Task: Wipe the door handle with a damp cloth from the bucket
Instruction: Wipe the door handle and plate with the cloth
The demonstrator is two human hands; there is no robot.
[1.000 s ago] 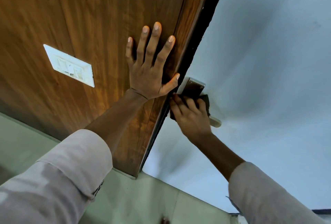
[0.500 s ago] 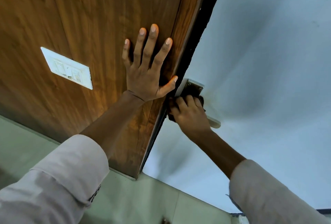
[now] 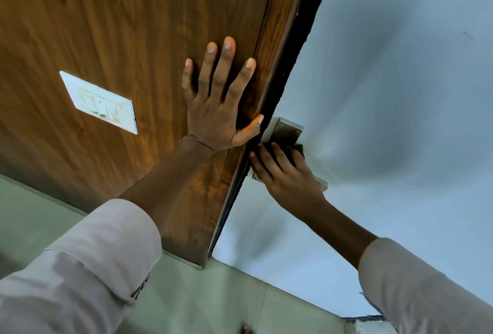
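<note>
Brown wood panel [image 3: 128,27] is filling the left side, with a white switch plate [image 3: 99,102] on it; the pale door [image 3: 400,93] is sitting right. Your left hand [image 3: 217,109] is pressing flat on the wood, fingers spread, gripping nothing. Your right hand [image 3: 286,173] is closing its grip on the dark cloth [image 3: 298,151], pressing it over the door handle [image 3: 321,183] just below the metal backplate [image 3: 285,131]
</note>
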